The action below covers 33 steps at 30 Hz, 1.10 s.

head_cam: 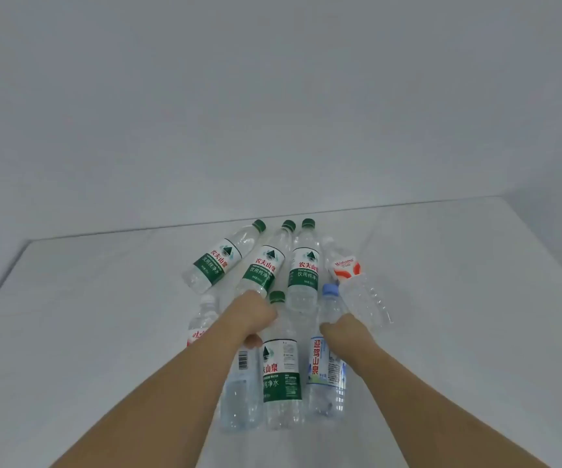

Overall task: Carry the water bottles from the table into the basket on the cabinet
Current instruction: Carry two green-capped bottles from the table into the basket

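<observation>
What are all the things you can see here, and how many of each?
Green-capped bottles: four, clear with green and white labels, lying on the table; three in the far row, one in the near row.
Blue-capped bottle: one, blue and white label, near row, right.
Red and white labelled bottles: two, one far right, one near left.
Barcode bottle: one, clear, near row, cap hidden.
Table: one, white.
Wall: pale grey, behind.
Left hand: grips the barcode bottle.
Right hand: grips the blue-capped bottle.

Both bare forearms reach forward, coming closer to each other toward the hands. The left hand (256, 314) has its fingers curled downward in a grip. The right hand (342, 327) also curls its fingers, knuckles up.
</observation>
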Each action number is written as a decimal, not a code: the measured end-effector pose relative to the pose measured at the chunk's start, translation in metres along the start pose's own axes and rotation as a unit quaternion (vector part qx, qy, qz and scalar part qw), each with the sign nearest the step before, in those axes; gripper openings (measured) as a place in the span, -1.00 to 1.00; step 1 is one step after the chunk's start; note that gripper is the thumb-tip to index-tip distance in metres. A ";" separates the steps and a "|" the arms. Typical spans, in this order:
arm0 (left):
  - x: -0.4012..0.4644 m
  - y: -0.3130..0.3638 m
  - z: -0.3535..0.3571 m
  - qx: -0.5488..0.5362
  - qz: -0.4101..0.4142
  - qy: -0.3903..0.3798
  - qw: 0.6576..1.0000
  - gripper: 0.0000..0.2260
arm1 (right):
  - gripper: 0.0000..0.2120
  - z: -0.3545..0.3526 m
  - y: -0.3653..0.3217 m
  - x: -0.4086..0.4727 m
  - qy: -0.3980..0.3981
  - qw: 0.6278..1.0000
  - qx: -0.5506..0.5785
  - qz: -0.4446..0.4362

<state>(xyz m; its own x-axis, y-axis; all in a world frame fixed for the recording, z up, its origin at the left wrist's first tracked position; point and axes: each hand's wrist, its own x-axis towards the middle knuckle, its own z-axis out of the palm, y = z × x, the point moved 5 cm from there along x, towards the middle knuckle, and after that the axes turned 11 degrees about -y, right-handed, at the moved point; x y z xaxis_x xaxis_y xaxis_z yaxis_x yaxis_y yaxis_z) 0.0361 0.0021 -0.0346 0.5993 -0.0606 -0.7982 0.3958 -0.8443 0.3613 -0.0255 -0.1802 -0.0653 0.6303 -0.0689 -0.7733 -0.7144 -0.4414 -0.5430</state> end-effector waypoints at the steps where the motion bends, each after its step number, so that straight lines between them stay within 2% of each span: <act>1: 0.007 0.003 0.002 0.007 0.004 0.005 1.000 -0.81 | -0.79 0.002 0.003 0.008 0.009 1.000 0.021 0.000; 3: 0.018 0.009 0.003 0.022 0.001 0.025 0.999 -0.80 | -0.69 0.002 0.005 0.021 0.038 0.998 0.056 -0.001; 7: 0.036 0.015 0.010 -0.004 -0.013 0.009 1.000 -0.78 | -0.54 0.002 0.006 0.031 0.072 0.995 0.068 0.008; 14: 0.025 0.012 0.007 -0.089 0.022 0.036 0.995 -0.63 | -0.40 -0.002 0.015 0.011 0.045 0.975 0.217 0.001; 18: -0.023 0.005 0.005 -0.092 0.088 0.105 0.986 -0.73 | -0.39 -0.006 0.016 -0.018 0.024 0.961 0.275 -0.028; 21: -0.059 -0.006 0.017 -0.155 0.145 0.158 0.964 -0.83 | -0.49 -0.007 0.017 -0.037 0.040 0.951 0.298 -0.071; 25: -0.075 -0.013 0.038 -0.324 0.181 0.135 0.919 -0.84 | -0.70 -0.005 0.013 -0.052 0.055 0.949 0.289 -0.111; 28: -0.083 -0.010 0.041 -0.331 0.214 0.139 0.909 -0.88 | -0.82 -0.005 0.009 -0.066 0.065 0.946 0.288 -0.135; 33: -0.133 0.010 0.011 -0.296 0.285 0.200 0.890 -0.91 | -0.92 -0.029 -0.019 -0.114 0.093 0.932 0.284 -0.206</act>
<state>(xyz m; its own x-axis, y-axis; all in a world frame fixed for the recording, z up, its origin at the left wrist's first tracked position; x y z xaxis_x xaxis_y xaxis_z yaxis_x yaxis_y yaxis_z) -0.0477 -0.0039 0.0700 0.9728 -0.0939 -0.2120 0.1750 -0.3024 0.9370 -0.0749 -0.1902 0.0428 0.8907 -0.1754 -0.4193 -0.4125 0.0756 -0.9078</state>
